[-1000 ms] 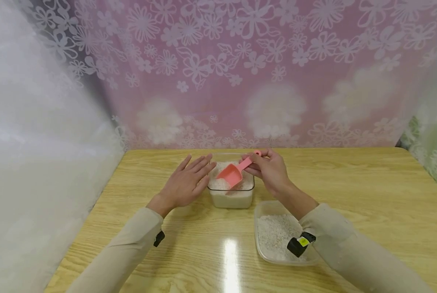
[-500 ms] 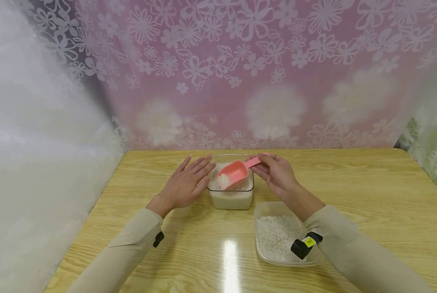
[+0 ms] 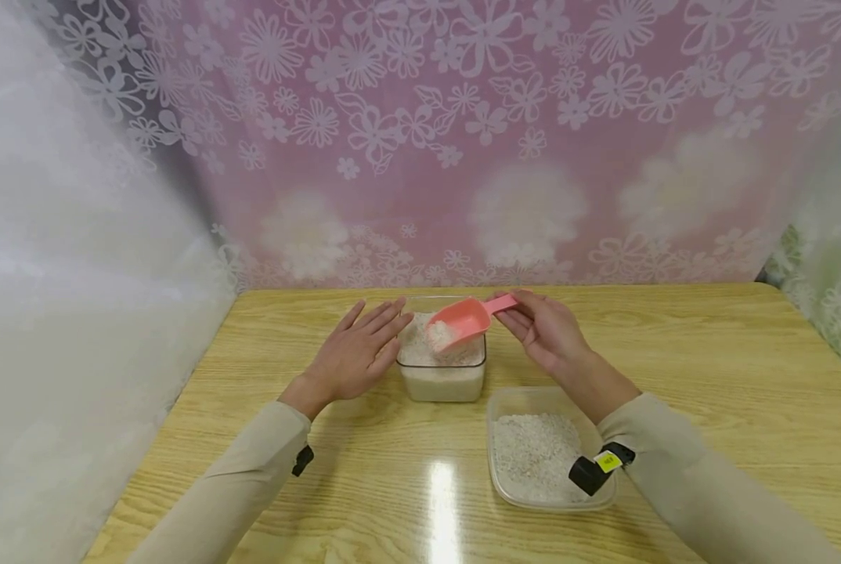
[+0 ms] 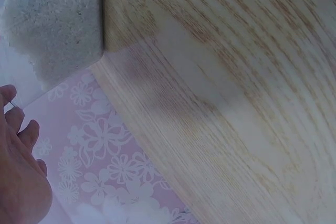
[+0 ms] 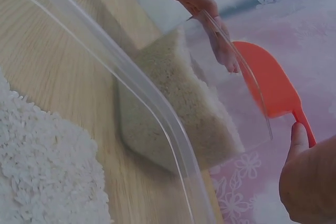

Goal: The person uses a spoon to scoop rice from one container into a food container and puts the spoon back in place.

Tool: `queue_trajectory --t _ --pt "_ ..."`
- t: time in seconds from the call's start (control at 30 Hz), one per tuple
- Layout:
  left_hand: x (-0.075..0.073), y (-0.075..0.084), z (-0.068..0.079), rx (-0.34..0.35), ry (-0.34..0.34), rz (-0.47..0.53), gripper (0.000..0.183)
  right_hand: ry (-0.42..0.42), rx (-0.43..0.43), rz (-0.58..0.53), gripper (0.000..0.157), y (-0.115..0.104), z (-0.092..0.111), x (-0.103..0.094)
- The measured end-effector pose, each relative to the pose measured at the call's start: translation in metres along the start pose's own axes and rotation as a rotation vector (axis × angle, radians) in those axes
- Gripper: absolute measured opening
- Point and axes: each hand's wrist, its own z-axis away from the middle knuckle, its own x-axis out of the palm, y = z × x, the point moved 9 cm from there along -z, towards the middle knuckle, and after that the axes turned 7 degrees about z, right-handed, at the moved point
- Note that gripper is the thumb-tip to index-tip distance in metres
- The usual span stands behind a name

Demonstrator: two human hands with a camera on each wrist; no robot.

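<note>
My right hand (image 3: 551, 332) pinches the handle of a pink scoop (image 3: 471, 315), which is tilted over a clear container (image 3: 443, 384) of white rice grains. Some rice (image 3: 440, 335) lies at the scoop's front lip. With fingers straight, my left hand (image 3: 353, 352) rests against the container's left side. In the right wrist view the scoop (image 5: 270, 80) shows behind the container's clear wall, above the rice level. Only part of the left hand (image 4: 21, 171) shows in the left wrist view.
A second, wider plastic tub (image 3: 499, 492) with rice in it stands nearer me on the right, under my right forearm. Both containers stand on a wooden table (image 3: 364, 486). A pink flowered curtain (image 3: 420, 196) hangs behind the table's far edge.
The scoop and my right hand have shifted to the right and slightly up, and the scoop's handle has turned nearer level. Less rice shows in the scoop. My left hand stays in place.
</note>
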Motion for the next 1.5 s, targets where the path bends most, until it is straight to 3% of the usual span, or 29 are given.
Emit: queue_trajectory --t 0.57,0.97,1.5 --pt "0.001 -0.001 0.000 -0.002 0.008 0.012 0.049 -0.044 0.024 -0.126 0.020 -0.021 0.026 -0.015" --pt "0.000 0.000 0.000 0.001 0.010 0.015 0.048 -0.140 0.039 -0.193 0.025 -0.035 0.055 -0.038" --pt "0.001 0.000 0.000 -0.003 0.015 0.032 0.048 -0.193 0.059 -0.116 0.031 -0.031 0.087 -0.075"
